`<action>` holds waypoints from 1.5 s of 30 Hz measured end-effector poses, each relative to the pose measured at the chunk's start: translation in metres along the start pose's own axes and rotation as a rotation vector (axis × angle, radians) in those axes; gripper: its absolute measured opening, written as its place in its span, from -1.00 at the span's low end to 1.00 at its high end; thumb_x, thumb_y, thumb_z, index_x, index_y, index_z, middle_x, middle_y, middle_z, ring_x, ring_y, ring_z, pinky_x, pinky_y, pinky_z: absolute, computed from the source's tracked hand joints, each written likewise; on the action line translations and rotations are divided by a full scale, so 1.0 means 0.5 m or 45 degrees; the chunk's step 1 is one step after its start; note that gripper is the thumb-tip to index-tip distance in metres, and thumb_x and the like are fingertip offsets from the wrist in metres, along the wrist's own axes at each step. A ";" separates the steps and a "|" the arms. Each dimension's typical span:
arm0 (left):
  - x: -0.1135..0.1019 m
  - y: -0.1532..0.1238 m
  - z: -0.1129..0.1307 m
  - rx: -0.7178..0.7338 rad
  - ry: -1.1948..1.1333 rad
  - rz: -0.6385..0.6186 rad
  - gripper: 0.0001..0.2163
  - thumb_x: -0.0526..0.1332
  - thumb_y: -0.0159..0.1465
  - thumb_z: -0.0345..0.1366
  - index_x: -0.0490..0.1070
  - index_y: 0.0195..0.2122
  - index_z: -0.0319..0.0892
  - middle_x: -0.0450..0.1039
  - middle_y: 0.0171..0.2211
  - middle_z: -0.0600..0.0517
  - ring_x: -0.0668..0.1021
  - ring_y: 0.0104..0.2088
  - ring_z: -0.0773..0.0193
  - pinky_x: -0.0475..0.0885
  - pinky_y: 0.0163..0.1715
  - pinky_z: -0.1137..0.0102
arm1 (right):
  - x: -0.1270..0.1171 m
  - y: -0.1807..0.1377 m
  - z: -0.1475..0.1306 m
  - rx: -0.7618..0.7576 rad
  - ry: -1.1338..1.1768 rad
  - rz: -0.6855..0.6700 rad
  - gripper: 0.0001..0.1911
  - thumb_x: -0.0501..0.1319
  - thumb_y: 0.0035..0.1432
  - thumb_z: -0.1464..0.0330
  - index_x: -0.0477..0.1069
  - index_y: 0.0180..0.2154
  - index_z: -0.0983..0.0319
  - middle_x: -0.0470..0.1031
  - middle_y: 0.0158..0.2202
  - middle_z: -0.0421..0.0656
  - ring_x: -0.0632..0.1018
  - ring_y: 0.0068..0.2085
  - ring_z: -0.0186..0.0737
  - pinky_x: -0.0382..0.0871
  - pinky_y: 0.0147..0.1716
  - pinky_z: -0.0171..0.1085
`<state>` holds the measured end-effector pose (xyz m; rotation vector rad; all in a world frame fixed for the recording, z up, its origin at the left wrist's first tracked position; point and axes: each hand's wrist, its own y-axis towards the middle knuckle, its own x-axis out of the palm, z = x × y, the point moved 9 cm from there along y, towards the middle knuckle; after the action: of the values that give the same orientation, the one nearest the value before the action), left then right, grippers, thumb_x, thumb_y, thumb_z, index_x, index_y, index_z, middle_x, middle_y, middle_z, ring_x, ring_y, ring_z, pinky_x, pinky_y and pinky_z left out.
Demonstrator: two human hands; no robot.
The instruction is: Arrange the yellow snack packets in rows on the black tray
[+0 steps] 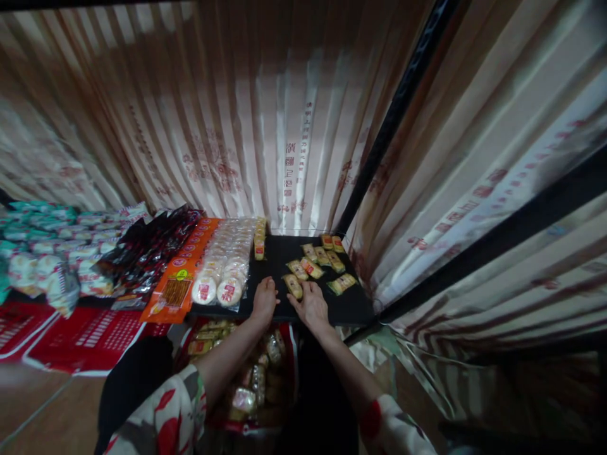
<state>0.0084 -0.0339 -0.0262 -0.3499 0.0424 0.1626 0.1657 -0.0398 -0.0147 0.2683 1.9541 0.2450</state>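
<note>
1. My right hand (313, 308) grasps a small yellow packet (293, 286) between thumb and fingers, near the front edge of the black shelf (279, 256).
2. My left hand (264, 298) is at that same edge, fingers curled inward; I cannot tell whether it holds anything.
3. Beyond my hands, a bare stretch lies between the row of yellow packets (259, 241) on the left and the loose packets (312, 268) on the right.
4. On my left, room ends at the round white cakes (229, 291) in clear wrap, with an orange bag (173, 292) beside them.
5. On my right, a bare strip runs along the front to the corner, near the curtain (284, 95) and a dark post (398, 107).
6. Below the front edge, a red-edged container (294, 354) of packets sits between my forearms.
</note>
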 end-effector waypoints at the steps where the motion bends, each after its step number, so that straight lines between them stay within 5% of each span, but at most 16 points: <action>1: -0.005 -0.004 -0.002 -0.009 0.004 0.011 -0.69 -0.05 0.30 -0.30 0.28 0.01 -0.26 0.30 0.00 -0.16 0.50 -0.25 0.31 0.40 -0.59 0.60 | 0.001 -0.002 0.000 -0.006 -0.009 0.003 -0.63 0.15 0.07 0.24 0.31 -0.07 0.23 0.36 -0.17 -0.01 0.38 -0.10 -0.05 0.31 -0.14 -0.17; 11: 0.018 -0.049 -0.006 -0.022 -0.079 -0.062 -0.74 -0.02 0.29 -0.30 0.33 -0.07 -0.24 0.34 -0.05 -0.12 0.51 -0.38 0.42 0.37 -0.63 0.64 | -0.042 -0.013 0.008 0.019 0.390 0.129 -0.70 0.08 0.09 0.30 0.36 -0.13 0.26 0.41 -0.21 -0.04 0.43 -0.15 -0.11 0.32 -0.12 -0.17; 20: 0.000 -0.035 0.000 -0.036 -0.067 -0.104 -0.76 -0.02 0.28 -0.38 0.34 -0.12 -0.29 0.37 -0.08 -0.14 0.51 -0.37 0.40 0.38 -0.59 0.60 | -0.027 -0.035 0.017 0.687 1.571 0.078 -0.67 0.22 -0.06 0.16 0.39 -0.26 0.21 0.44 -0.37 -0.22 0.48 -0.36 -0.31 0.43 -0.42 -0.35; 28: -0.031 -0.018 -0.010 -0.081 -0.171 -0.121 -0.81 0.01 0.27 -0.38 0.39 -0.21 -0.26 0.40 -0.12 -0.10 0.52 -0.39 0.41 0.36 -0.58 0.61 | 0.003 -0.044 -0.045 0.964 2.027 -0.028 -0.83 0.25 -0.01 0.30 0.39 -0.33 0.23 0.50 -0.47 -0.23 0.53 -0.47 -0.35 0.44 -0.49 -0.39; 45: -0.045 0.009 -0.013 -0.074 -0.177 -0.134 -0.82 0.08 0.18 -0.48 0.40 -0.22 -0.26 0.45 -0.26 -0.06 0.49 -0.46 0.45 0.34 -0.54 0.58 | 0.041 -0.056 -0.108 1.145 2.158 -0.239 -0.84 0.12 0.16 0.33 0.39 -0.36 0.28 0.51 -0.50 -0.15 0.49 -0.56 -0.39 0.37 -0.60 -0.44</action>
<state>-0.0148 -0.0353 -0.0324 -0.3970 -0.1178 0.0834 0.1061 -0.0629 -0.0205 0.5321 3.6500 -0.8757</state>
